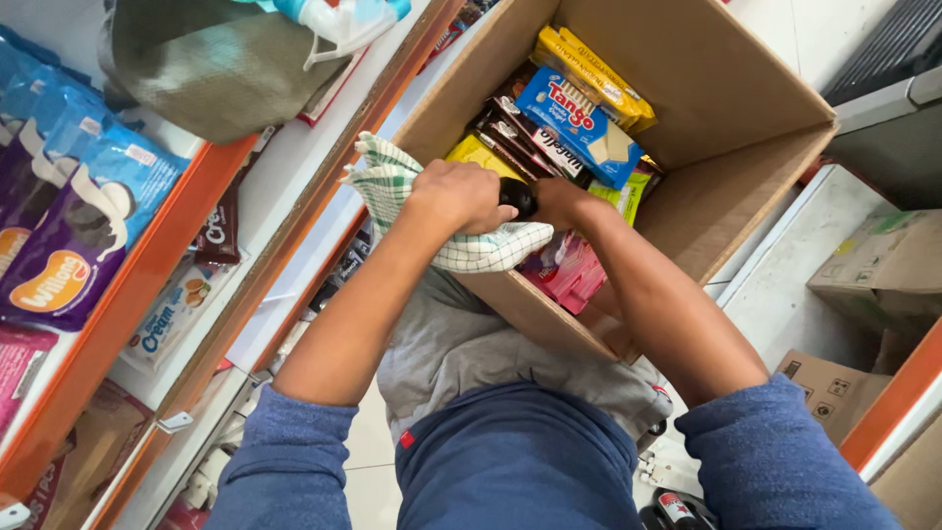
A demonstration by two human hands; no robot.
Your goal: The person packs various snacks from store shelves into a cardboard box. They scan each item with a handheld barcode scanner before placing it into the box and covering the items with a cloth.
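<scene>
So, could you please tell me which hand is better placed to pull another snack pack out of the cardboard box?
Probably the right hand: it is already down among the packs in the cardboard box, whereas the left hand clutches the checked cloth at the rim.

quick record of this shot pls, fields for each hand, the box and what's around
left hand: closed over a green-and-white checked cloth, touching a small dark object
right hand: on the dark object's other side, grip hidden
dark object: kind cannot be told
cardboard box: open, beneath both hands
box contents: blue wafer pack, yellow packs, pink pack, dark bars
shelves: orange-edged, to the left, holding blue and purple snack bags
clothing: blue sleeves, grey garment
</scene>
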